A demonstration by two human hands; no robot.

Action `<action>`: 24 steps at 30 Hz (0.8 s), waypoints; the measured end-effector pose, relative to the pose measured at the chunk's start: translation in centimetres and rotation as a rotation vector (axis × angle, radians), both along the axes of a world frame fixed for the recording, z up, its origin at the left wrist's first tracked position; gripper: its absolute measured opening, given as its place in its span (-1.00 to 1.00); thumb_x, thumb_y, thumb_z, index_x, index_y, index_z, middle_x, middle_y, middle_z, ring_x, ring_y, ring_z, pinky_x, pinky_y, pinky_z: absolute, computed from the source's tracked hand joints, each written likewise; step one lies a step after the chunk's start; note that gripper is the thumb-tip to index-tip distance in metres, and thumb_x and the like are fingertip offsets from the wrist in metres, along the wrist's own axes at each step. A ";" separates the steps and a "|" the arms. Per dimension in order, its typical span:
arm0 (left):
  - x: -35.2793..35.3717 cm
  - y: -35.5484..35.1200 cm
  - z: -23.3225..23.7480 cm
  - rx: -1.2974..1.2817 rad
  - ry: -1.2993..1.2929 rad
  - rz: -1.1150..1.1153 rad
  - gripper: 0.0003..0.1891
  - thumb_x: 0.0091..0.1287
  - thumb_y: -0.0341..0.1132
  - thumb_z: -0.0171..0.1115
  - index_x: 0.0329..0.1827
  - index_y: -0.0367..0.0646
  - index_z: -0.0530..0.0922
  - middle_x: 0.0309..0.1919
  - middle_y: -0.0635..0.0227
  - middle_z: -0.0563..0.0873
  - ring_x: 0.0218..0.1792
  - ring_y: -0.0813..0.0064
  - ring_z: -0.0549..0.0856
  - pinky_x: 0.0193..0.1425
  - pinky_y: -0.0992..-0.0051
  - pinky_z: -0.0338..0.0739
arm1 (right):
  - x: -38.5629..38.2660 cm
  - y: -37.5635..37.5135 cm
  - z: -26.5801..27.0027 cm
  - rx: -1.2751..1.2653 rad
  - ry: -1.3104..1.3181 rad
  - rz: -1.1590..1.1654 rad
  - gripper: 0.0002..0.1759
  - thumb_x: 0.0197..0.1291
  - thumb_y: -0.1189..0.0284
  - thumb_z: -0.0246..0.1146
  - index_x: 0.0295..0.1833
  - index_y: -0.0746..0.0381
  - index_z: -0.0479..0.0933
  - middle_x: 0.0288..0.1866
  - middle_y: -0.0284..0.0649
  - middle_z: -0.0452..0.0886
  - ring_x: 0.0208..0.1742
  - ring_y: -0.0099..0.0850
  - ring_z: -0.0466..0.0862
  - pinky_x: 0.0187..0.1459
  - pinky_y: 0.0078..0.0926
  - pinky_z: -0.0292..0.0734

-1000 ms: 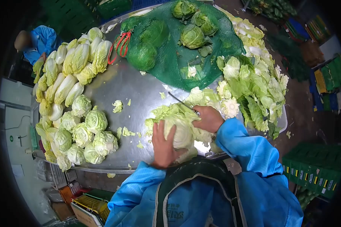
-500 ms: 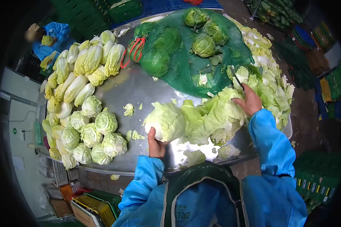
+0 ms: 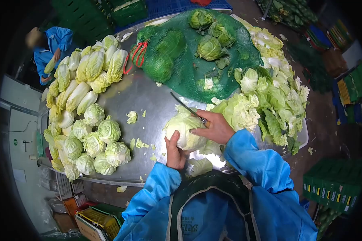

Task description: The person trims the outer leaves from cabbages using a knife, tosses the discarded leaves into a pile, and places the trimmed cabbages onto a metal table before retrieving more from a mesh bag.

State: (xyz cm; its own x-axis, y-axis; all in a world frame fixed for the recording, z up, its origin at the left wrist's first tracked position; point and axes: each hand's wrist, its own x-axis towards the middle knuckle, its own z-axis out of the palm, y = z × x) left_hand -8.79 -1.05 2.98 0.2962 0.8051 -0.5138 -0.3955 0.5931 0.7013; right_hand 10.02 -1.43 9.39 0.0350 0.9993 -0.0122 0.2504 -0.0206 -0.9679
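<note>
A pale, trimmed cabbage (image 3: 183, 130) is held over the steel table near its front edge. My left hand (image 3: 175, 152) grips it from below and the left, thumb on its side. My right hand (image 3: 215, 127) is closed round the handle of a knife (image 3: 186, 105), and its thumb touches the cabbage. The dark blade points up and left above the cabbage's top. Loose outer leaves (image 3: 241, 112) lie just right of my right hand. Beyond the cabbage, a green mesh sack (image 3: 201, 80) has several darker cabbages (image 3: 209, 47) on it.
Trimmed round cabbages (image 3: 94, 143) and napa cabbages (image 3: 88, 68) are piled on the left of the steel table (image 3: 128, 98). Leaf scraps (image 3: 285, 108) heap along its right edge. A person in blue (image 3: 56, 44) stands at the far left. Green crates (image 3: 330, 186) are at right.
My right hand has moved left with the knife, from the leaf pile to the cabbage. Loose leaves beside the cabbage have shifted right. The other person's hands have moved.
</note>
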 end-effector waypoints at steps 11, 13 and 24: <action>-2.9 -2.6 8.9 -0.489 -0.451 -0.104 -0.11 0.20 0.53 -0.18 0.44 0.11 0.25 0.35 0.25 0.41 0.26 0.18 0.50 0.03 0.07 0.58 | 11.8 -1.0 -4.3 0.013 -0.137 -0.412 -0.48 0.13 0.41 0.33 0.19 0.38 0.44 -0.12 -0.08 0.66 -0.22 -0.42 0.66 -0.23 -0.52 0.56; -2.4 -2.9 7.0 -0.534 -0.505 -0.120 -0.12 0.20 0.53 -0.19 0.42 0.12 0.26 0.34 0.28 0.43 0.25 0.20 0.50 0.02 0.09 0.58 | 11.3 -2.6 -4.0 0.142 -0.542 -0.443 -0.36 0.11 0.38 0.36 0.29 0.39 0.37 0.05 -0.01 0.63 -0.08 -0.33 0.66 -0.10 -0.46 0.57; 0.4 -1.8 1.1 -0.666 -0.113 -0.527 -0.13 0.19 0.43 0.08 0.38 -0.03 0.27 0.16 0.08 0.54 0.18 0.17 0.57 0.16 0.26 0.50 | 6.7 -5.5 -7.3 -0.174 -0.181 -0.075 -0.22 -0.11 0.17 0.55 0.21 0.34 0.46 0.09 -0.08 0.61 0.03 -0.39 0.59 0.06 -0.49 0.48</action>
State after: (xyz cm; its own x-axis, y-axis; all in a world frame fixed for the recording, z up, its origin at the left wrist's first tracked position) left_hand -8.43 -2.84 4.05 0.6254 0.0886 -0.7752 0.0012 0.9934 0.1145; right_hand 16.73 -6.95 2.06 0.1263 0.9772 -0.1706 0.4110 -0.2080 -0.8876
